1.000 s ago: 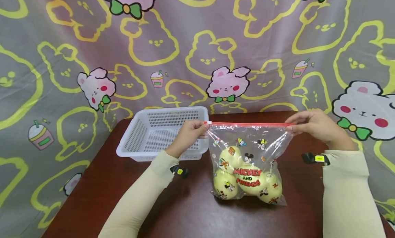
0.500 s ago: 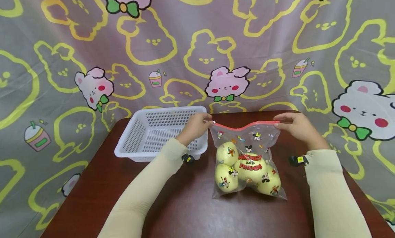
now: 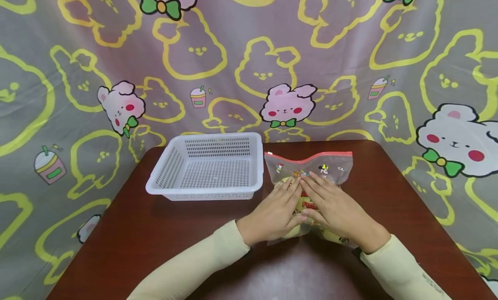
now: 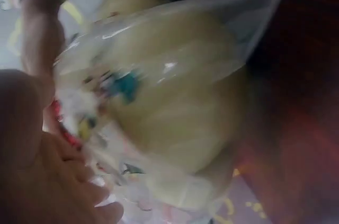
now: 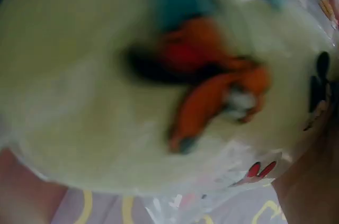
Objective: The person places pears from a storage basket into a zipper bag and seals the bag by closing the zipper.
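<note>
A clear zip bag (image 3: 338,166) printed with cartoon figures and a red zip strip along its top lies on the table. Pale yellow round objects (image 4: 180,86) fill its lower part; their kind cannot be told. My left hand (image 3: 272,213) rests flat on the bag from the left, fingers straight. From the right, my right hand (image 3: 338,209) lies on it likewise, and the fingertips of both hands meet near the middle. Much of the bag's printed lettering is hidden beneath them. In the right wrist view a yellow object (image 5: 106,102) under the printed film fills most of the picture.
A white plastic basket (image 3: 204,191) with slotted walls stands at the back left of the dark red-brown table (image 3: 163,239), just left of the bag. Behind the table hangs a patterned curtain (image 3: 233,66).
Both hands have let go of the bag's top corners and come down together onto its front. The zip edge went from taut to wavy. The basket stays in place.
</note>
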Demonstrator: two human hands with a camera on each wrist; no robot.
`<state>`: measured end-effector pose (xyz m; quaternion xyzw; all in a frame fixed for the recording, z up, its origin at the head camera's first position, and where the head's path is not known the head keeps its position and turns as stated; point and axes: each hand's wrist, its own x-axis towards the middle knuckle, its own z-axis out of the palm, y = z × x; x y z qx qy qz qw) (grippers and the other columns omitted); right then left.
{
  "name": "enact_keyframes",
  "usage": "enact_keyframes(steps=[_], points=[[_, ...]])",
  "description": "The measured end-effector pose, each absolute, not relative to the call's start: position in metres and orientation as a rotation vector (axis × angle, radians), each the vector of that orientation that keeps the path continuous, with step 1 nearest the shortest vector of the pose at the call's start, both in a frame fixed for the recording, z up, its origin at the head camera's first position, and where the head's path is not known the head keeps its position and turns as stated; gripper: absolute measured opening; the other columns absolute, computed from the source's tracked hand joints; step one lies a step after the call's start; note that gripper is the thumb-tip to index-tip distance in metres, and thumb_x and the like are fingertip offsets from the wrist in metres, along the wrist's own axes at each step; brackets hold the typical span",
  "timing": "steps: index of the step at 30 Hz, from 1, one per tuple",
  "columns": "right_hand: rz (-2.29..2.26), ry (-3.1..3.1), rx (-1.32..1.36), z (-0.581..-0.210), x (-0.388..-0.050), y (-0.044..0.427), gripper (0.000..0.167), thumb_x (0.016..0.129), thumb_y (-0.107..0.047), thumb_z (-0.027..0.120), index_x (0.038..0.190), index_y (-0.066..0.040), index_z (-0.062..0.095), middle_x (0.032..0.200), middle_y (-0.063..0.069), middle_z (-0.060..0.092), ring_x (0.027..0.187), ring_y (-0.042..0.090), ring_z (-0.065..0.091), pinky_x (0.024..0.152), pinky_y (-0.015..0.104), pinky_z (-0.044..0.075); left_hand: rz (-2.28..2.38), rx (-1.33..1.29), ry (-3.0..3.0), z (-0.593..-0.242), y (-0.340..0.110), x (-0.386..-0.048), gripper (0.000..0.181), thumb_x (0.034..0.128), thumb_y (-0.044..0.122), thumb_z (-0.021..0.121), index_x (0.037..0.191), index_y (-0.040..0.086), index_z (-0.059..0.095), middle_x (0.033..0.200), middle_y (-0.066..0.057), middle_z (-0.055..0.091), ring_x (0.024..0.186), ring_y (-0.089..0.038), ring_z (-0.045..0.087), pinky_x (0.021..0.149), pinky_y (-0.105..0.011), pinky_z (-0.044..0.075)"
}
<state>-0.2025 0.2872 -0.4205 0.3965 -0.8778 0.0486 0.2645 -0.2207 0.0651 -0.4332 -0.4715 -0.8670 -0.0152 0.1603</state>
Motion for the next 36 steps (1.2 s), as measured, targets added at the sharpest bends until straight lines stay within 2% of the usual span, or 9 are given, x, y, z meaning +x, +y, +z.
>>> enact_keyframes(steps=[3,8,12,16,21,27,33,36], points=[[0.059,-2.482,1.004,-0.419,-0.213,0.289,0.076,0.098,-0.053,0.047,0.147,0.005,0.035,0.153,0.02,0.032,0.142,0.036,0.023,0.112,0.051,0.022,-0.052,-1.299,-2.506,-0.44,0.072,-0.231,0.076,0.1041,0.05,0.027,0.152,-0.004,0.004,0.16,-0.019,0.003,0.145,-0.035,0.007,0.115,-0.046,0.016],[-0.009,-2.577,0.916,-0.41,-0.233,0.293,0.077,0.096,-0.052,0.052,0.149,0.002,0.034,0.156,0.019,0.026,0.144,0.036,0.019,0.109,0.057,0.023,-0.078,-1.27,-2.6,-0.444,0.08,-0.25,0.075,0.1038,0.051,0.023,0.153,-0.003,0.003,0.16,-0.018,-0.002,0.146,-0.034,0.0,0.115,-0.045,0.012],[0.013,-2.634,0.868,-0.411,-0.254,0.297,0.071,0.097,-0.051,0.051,0.147,-0.001,0.039,0.155,0.021,0.026,0.141,0.041,0.022,0.108,0.059,0.025,-0.122,-1.267,-2.674,-0.446,0.086,-0.266,0.075,0.1037,0.051,0.024,0.153,-0.002,0.007,0.16,-0.017,-0.001,0.146,-0.032,-0.001,0.115,-0.045,0.01],[0.114,-2.704,0.878,-0.429,-0.268,0.301,0.068,0.099,-0.051,0.047,0.147,-0.003,0.041,0.154,0.023,0.026,0.139,0.043,0.026,0.107,0.058,0.027,-0.14,-1.266,-2.746,-0.452,0.087,-0.276,0.074,0.103,0.05,0.027,0.154,-0.002,0.01,0.16,-0.016,0.0,0.146,-0.031,0.0,0.116,-0.044,0.008],[0.216,-2.781,0.874,-0.454,-0.269,0.308,0.072,0.098,-0.056,0.044,0.15,-0.007,0.037,0.155,0.02,0.027,0.14,0.04,0.025,0.107,0.058,0.027,-0.155,-1.288,-2.769,-0.461,0.082,-0.276,0.076,0.1019,0.051,0.026,0.153,-0.003,0.012,0.16,-0.017,0.003,0.146,-0.03,0.0,0.116,-0.044,0.007],[0.33,-2.863,0.809,-0.463,-0.261,0.303,0.076,0.096,-0.065,0.037,0.155,-0.017,0.028,0.159,0.015,0.019,0.144,0.038,0.013,0.109,0.061,0.019,-0.188,-1.277,-2.77,-0.466,0.066,-0.27,0.078,0.1008,0.055,0.025,0.153,-0.003,0.016,0.16,-0.017,0.004,0.146,-0.031,0.002,0.116,-0.043,0.005],[0.428,-2.946,0.659,-0.465,-0.254,0.296,0.081,0.095,-0.068,0.031,0.156,-0.016,0.02,0.161,0.014,0.009,0.144,0.044,0.004,0.108,0.064,0.016,-0.211,-1.216,-2.823,-0.468,0.053,-0.273,0.079,0.0991,0.053,0.029,0.154,0.0,0.012,0.161,-0.014,0.001,0.146,-0.031,-0.001,0.116,-0.042,0.001],[0.463,-2.967,0.629,-0.461,-0.255,0.297,0.084,0.094,-0.069,0.034,0.156,-0.015,0.019,0.161,0.015,0.008,0.143,0.046,0.005,0.107,0.066,0.015,-0.267,-1.23,-2.802,-0.469,0.053,-0.278,0.079,0.0989,0.053,0.03,0.154,-0.001,0.012,0.161,-0.015,0.002,0.146,-0.031,-0.001,0.116,-0.043,0.001]])
